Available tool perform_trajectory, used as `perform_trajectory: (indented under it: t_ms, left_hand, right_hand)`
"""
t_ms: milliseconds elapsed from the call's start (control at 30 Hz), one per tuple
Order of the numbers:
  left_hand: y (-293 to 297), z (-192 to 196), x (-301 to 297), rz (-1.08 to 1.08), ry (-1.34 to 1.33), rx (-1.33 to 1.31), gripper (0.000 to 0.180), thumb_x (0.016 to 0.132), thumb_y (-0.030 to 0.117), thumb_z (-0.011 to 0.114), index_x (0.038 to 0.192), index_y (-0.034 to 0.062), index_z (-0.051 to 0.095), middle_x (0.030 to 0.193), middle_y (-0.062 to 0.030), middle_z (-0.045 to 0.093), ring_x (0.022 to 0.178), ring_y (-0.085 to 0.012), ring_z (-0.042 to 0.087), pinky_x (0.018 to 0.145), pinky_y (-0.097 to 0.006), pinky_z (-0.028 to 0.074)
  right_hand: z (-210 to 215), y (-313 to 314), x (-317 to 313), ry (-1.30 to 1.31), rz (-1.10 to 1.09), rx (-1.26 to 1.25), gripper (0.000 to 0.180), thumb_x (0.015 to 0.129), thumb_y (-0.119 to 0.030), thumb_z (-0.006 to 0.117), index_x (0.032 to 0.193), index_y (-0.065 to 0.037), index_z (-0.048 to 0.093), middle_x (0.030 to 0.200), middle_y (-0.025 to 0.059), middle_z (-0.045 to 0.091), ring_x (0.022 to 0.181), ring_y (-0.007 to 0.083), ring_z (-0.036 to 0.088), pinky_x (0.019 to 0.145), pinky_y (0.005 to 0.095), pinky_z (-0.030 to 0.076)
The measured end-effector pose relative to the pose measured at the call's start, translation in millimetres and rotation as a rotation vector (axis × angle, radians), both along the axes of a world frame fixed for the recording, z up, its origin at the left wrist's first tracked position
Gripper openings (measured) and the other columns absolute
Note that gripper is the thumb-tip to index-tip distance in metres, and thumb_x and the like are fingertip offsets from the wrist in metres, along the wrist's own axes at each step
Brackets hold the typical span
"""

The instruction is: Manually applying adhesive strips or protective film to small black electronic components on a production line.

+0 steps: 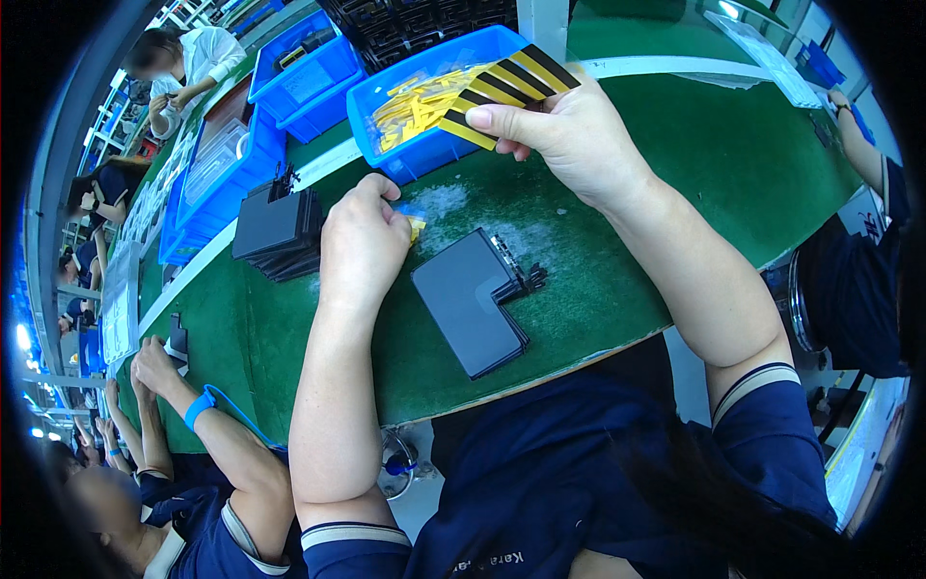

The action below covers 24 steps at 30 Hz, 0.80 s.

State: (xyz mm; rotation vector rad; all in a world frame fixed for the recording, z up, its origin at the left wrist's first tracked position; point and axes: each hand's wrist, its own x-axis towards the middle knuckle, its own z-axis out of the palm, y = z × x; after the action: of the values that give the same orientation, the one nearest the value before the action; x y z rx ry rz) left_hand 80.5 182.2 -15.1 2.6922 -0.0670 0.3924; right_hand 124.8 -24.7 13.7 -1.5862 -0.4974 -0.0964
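My right hand is raised over the near side of a blue bin. Its thumb and fingers pinch a sheet of yellow-and-black striped strips. My left hand is lower, its fingers curled inward, just above the green bench. A small yellow piece shows beside those fingers; whether they grip it is hidden. Between my forearms lies a small stack of flat, dark grey L-shaped packs, with connectors and short black leads at the notch. Left of my left hand stands a taller stack of similar packs.
The blue bin holds many loose yellow strips. More blue bins stand at the back left, near black trays. A co-worker's hand handles a dark part at the left of the green bench. Another person's arm reaches in at right.
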Motion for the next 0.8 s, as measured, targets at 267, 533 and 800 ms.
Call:
perform_trajectory:
  t_ms: [267, 533, 800]
  left_hand:
    - [-9, 9, -11, -0.034, -0.017, 0.192, 0.033, 0.069, -0.001, 0.063, 0.101, 0.0027, 0.058, 0.095, -0.0138, 0.056, 0.083, -0.029, 0.059, 0.075, -0.038, 0.048]
    - [10, 1, -2, -0.347, -0.014, 0.209, 0.034, 0.069, -0.005, 0.062, 0.102, -0.0002, 0.057, 0.097, -0.0133, 0.056, 0.096, -0.0315, 0.054, 0.085, -0.038, 0.044]
    - [10, 9, 7, -0.236, 0.168, 0.282, 0.027, 0.069, 0.0, 0.066, 0.094, -0.001, 0.056, 0.091, -0.0135, 0.056, 0.086, -0.0297, 0.056, 0.077, -0.037, 0.046]
  right_hand:
    - [1, -1, -4, -0.054, 0.015, -0.113, 0.033, 0.078, -0.024, 0.071, 0.097, 0.002, 0.065, 0.081, 0.0083, 0.066, 0.068, 0.0114, 0.061, 0.065, 0.0239, 0.05]
    - [-3, 0, -3, -0.118, -0.007, -0.15, 0.033, 0.078, -0.025, 0.07, 0.098, 0.001, 0.065, 0.084, 0.0108, 0.067, 0.075, 0.0154, 0.064, 0.072, 0.0272, 0.051]
    - [0, -1, -3, -0.09, 0.016, -0.163, 0.031, 0.079, -0.024, 0.069, 0.097, 0.0, 0.065, 0.085, 0.0112, 0.067, 0.077, 0.0166, 0.064, 0.073, 0.0281, 0.051]
